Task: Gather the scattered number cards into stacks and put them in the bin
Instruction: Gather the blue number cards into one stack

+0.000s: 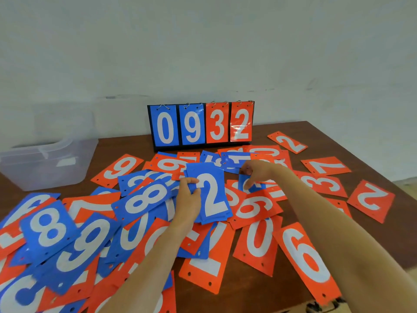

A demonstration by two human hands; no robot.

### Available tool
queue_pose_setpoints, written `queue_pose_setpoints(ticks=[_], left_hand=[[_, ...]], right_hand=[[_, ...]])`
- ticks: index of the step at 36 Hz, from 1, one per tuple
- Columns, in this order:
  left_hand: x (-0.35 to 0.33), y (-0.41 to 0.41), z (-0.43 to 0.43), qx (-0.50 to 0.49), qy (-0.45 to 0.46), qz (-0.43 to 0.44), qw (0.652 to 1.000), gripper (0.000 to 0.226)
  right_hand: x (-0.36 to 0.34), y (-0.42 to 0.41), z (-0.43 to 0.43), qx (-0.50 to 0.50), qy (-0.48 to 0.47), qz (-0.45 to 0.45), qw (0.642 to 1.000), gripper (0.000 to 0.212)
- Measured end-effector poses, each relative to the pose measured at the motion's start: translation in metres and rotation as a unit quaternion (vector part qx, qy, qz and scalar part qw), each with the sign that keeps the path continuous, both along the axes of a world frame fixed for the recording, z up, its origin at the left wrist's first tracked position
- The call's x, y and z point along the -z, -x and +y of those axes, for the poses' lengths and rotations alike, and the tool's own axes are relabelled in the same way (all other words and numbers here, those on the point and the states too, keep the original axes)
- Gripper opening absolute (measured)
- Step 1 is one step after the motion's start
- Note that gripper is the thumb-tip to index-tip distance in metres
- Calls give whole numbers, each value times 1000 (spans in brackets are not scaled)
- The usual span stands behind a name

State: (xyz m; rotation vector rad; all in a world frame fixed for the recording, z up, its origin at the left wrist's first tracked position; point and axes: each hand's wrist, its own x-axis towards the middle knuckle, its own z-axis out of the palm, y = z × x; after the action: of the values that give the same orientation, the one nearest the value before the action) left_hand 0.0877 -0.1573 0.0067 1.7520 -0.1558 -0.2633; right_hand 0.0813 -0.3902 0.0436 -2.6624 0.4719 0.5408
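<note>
The clear plastic bin (pixel 45 163) sits at nine o'clock on the table (pixel 121 145), well apart from both hands. At centre, the left hand (pixel 188 195) grips a blue stack (pixel 209 193) by its left edge, thumb on top (a 2 faces up). Held from one side only, the slick cards could fan and slip out. Toward two o'clock, the right hand (pixel 255 172) curls its fingers down onto a half-buried blue card (pixel 250 185), though blur hides whether they have pinched it. Pulling it free may drag the neighbouring orange cards (pixel 255 207) along.
</note>
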Motion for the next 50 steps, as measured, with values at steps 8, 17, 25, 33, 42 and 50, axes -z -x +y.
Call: queue_pose_setpoints(ticks=[8,17,25,33,42,50], left_hand=[[0,2,-1,-8,-6,-10,1000,16],[-15,17,15,-36,-5,-24,999,20],[-37,40,37,-56,20,-34,998,20],[-57,68,54,-76,65,-19,995,23],[-65,85,70,-82,83,-20,993,24],[-68,88,67,-87,133,1,987,16]], right_hand=[[-1,3,-1,18,-2,-138,990,34],[-53,32,16,29,-68,-328,942,14],[-102,67,37,-1,-42,-406,913,9],[-105,117,75,75,-80,-477,872,4],[-80,148,110,106,-194,-481,848,20],[-59,150,150,97,-352,-394,844,29]])
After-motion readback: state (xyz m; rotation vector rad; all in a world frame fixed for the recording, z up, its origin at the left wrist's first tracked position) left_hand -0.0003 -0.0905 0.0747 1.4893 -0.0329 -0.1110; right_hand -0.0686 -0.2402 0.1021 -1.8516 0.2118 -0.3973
